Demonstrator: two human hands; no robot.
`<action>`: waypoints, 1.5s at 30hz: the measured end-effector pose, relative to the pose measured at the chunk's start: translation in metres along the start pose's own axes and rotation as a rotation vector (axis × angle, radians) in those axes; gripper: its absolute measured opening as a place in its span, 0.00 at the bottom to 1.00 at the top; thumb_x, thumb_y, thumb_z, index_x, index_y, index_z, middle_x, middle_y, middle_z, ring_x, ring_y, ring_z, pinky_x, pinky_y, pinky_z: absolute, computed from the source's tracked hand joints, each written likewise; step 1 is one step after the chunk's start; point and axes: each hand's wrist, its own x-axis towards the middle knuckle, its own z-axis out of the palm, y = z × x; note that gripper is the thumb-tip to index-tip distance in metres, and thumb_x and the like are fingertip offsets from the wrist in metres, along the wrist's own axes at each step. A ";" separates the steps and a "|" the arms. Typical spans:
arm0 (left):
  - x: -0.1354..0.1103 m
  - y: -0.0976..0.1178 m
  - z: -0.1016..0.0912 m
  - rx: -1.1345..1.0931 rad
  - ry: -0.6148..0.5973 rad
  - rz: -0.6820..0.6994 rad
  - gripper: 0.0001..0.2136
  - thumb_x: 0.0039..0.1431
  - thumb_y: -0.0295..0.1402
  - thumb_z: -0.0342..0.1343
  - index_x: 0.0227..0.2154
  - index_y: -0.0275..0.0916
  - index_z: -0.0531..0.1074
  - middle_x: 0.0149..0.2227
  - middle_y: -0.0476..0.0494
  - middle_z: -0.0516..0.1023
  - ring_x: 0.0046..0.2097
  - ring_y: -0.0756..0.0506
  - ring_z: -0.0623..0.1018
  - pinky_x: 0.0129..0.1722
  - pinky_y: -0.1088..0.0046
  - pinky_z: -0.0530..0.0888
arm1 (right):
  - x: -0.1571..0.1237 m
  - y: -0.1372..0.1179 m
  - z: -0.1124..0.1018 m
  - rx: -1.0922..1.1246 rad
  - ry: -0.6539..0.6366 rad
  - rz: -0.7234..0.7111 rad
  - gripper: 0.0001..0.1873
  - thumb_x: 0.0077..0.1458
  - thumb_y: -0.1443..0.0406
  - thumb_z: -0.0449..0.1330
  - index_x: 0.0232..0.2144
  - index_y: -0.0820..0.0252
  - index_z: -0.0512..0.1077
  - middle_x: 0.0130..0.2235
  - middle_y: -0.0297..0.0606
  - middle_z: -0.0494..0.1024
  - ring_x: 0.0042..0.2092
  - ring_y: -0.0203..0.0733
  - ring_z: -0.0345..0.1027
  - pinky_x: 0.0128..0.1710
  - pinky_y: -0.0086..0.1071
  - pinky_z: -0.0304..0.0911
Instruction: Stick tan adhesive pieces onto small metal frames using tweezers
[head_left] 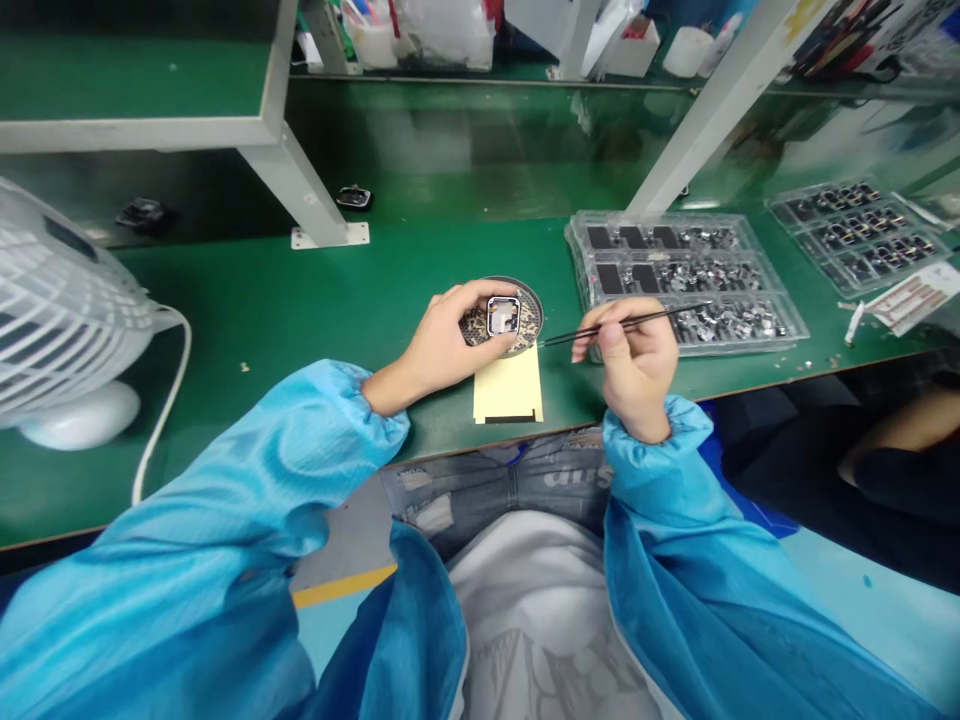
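My left hand (450,335) is closed around a small square metal-framed part (503,316), holding it over a round patterned dish (531,312) on the green bench. My right hand (630,355) pinches black tweezers (637,322), whose tips point left toward the dish and stop just short of the part. A pale yellow card (508,390) lies on the bench under both hands, near the front edge. Both arms wear blue smock sleeves.
A clear tray (682,280) of several small dark and metal parts sits right of my hands, a second tray (859,230) farther right. A white fan (60,320) stands at left with its cable. White shelf legs (307,190) rise behind. Another person's arm (900,430) shows at right.
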 end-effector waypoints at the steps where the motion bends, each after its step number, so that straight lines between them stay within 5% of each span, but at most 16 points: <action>1: 0.000 0.000 0.001 -0.028 0.023 -0.025 0.20 0.57 0.37 0.67 0.52 0.44 0.77 0.56 0.43 0.82 0.54 0.39 0.82 0.55 0.60 0.77 | 0.003 0.003 0.002 -0.020 0.011 -0.034 0.14 0.68 0.51 0.62 0.40 0.51 0.66 0.33 0.32 0.74 0.29 0.35 0.71 0.27 0.32 0.70; 9: -0.003 -0.001 0.005 0.079 0.114 -0.087 0.07 0.62 0.36 0.62 0.41 0.45 0.82 0.40 0.46 0.85 0.39 0.43 0.81 0.43 0.60 0.75 | -0.001 0.025 0.009 -0.119 0.025 -0.166 0.09 0.67 0.55 0.63 0.40 0.52 0.72 0.39 0.39 0.78 0.41 0.44 0.77 0.32 0.38 0.75; 13: -0.005 0.001 0.005 0.149 0.089 -0.069 0.09 0.63 0.35 0.61 0.43 0.45 0.83 0.40 0.47 0.86 0.38 0.43 0.81 0.45 0.59 0.73 | -0.003 0.023 0.008 -0.138 0.025 -0.247 0.05 0.66 0.59 0.66 0.41 0.51 0.75 0.39 0.39 0.81 0.42 0.46 0.79 0.43 0.45 0.78; 19: -0.006 0.004 0.004 0.170 0.071 -0.062 0.09 0.63 0.35 0.61 0.44 0.46 0.83 0.39 0.48 0.86 0.38 0.43 0.81 0.46 0.58 0.71 | -0.001 0.020 0.008 -0.243 -0.013 -0.236 0.06 0.65 0.58 0.67 0.39 0.51 0.77 0.39 0.39 0.84 0.44 0.48 0.81 0.45 0.47 0.78; 45: -0.006 0.007 0.003 0.206 0.059 -0.038 0.09 0.64 0.32 0.62 0.45 0.44 0.83 0.34 0.49 0.82 0.38 0.44 0.78 0.44 0.63 0.68 | -0.001 0.020 0.009 -0.269 -0.080 -0.306 0.03 0.64 0.64 0.67 0.41 0.53 0.79 0.42 0.39 0.85 0.45 0.46 0.81 0.42 0.42 0.77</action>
